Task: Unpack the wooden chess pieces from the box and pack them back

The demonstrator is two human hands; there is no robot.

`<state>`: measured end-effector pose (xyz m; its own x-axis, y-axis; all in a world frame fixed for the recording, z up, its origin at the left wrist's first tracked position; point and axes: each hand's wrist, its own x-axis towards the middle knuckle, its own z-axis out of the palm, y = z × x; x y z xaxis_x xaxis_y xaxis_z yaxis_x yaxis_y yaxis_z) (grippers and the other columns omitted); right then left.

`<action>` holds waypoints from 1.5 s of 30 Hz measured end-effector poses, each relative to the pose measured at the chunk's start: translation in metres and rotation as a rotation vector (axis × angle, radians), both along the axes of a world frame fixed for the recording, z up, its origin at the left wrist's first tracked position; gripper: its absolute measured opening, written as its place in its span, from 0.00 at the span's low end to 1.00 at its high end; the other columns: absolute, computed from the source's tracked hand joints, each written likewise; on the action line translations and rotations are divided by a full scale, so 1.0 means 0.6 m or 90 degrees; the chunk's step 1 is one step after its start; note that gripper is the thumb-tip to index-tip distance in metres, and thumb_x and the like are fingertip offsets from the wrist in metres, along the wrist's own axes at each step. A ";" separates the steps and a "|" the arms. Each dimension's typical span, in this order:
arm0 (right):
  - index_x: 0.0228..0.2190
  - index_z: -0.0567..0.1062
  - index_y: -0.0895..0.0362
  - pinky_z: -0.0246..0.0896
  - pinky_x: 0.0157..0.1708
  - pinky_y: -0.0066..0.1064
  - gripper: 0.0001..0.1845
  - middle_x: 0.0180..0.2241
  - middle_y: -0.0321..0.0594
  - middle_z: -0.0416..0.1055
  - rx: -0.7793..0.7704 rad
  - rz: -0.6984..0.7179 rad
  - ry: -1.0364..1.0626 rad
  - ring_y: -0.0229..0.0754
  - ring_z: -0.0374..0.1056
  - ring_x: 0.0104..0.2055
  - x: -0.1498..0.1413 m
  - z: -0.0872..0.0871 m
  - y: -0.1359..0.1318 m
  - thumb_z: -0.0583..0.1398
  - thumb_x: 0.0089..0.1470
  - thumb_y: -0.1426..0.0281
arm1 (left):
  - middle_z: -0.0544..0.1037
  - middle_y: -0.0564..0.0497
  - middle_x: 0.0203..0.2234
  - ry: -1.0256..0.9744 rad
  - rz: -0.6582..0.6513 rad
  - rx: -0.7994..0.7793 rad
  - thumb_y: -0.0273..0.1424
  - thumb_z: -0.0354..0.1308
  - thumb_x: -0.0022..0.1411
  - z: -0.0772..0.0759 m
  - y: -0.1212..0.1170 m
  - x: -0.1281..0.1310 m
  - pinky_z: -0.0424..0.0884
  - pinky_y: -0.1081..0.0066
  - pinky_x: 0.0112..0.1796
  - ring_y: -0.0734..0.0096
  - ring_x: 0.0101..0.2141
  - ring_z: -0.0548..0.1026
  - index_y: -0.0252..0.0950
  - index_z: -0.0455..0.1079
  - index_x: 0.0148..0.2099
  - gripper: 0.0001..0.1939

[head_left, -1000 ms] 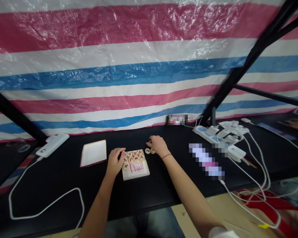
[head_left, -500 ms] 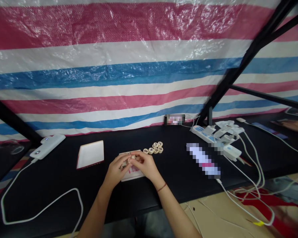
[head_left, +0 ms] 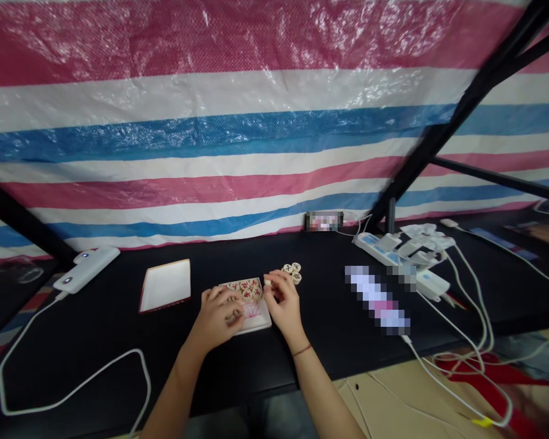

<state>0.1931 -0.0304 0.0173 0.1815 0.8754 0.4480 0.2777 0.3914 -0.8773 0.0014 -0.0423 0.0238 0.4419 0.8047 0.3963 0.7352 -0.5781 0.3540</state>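
Fingers of the left hand (head_left: 214,322) bend over the left side of a shallow white tray (head_left: 262,317); a dark-marked disc (head_left: 233,317) shows among them, though from where I stand I cannot tell whether they grip it. On the right hand (head_left: 284,305), thumb and fingertips are pinched about a pale disc (head_left: 268,282), just off the tray's far right corner; whether it is lifted I can't make out. Discs with red characters (head_left: 246,285) lie in rows along the tray's far edge, and pink lines mark the bare floor nearer its right side. Three loose discs (head_left: 288,268) sit close together on the table (head_left: 238,372), just beyond the right hand.

The tray is near the table's front edge, well apart from an open box lid (head_left: 167,285) on its left. A white device (head_left: 86,269) lies by the far left corner. Over to the right are a phone (head_left: 377,300) and a loaded power strip (head_left: 432,283).
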 end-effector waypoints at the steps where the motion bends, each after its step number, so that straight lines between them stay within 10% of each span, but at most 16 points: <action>1: 0.39 0.75 0.55 0.68 0.30 0.28 0.11 0.44 0.46 0.65 0.004 0.004 -0.007 0.38 0.68 0.36 0.000 0.000 -0.001 0.56 0.56 0.69 | 0.77 0.51 0.42 0.005 0.004 -0.005 0.30 0.61 0.54 0.000 0.000 0.000 0.60 0.55 0.47 0.57 0.47 0.67 0.44 0.75 0.30 0.02; 18: 0.31 0.74 0.55 0.62 0.41 0.30 0.02 0.33 0.38 0.73 0.007 0.208 -0.465 0.40 0.69 0.37 -0.038 0.025 -0.042 0.62 0.54 0.73 | 0.74 0.49 0.40 -0.141 0.071 0.008 0.24 0.52 0.57 -0.015 0.014 -0.026 0.66 0.59 0.47 0.61 0.44 0.70 0.42 0.73 0.37 0.11; 34: 0.36 0.74 0.54 0.59 0.34 0.26 0.05 0.30 0.36 0.73 -0.073 0.233 -0.541 0.39 0.69 0.33 -0.039 0.046 -0.026 0.61 0.54 0.71 | 0.75 0.49 0.38 -0.171 0.062 -0.027 0.26 0.52 0.60 -0.015 0.017 -0.023 0.68 0.60 0.45 0.62 0.42 0.71 0.41 0.74 0.39 0.10; 45: 0.42 0.78 0.57 0.61 0.41 0.28 0.13 0.45 0.46 0.74 -0.349 0.019 -0.742 0.45 0.72 0.45 0.100 0.092 0.141 0.58 0.57 0.69 | 0.76 0.48 0.40 -0.191 0.069 -0.030 0.27 0.52 0.61 -0.019 0.019 -0.019 0.69 0.60 0.46 0.62 0.43 0.71 0.40 0.72 0.46 0.12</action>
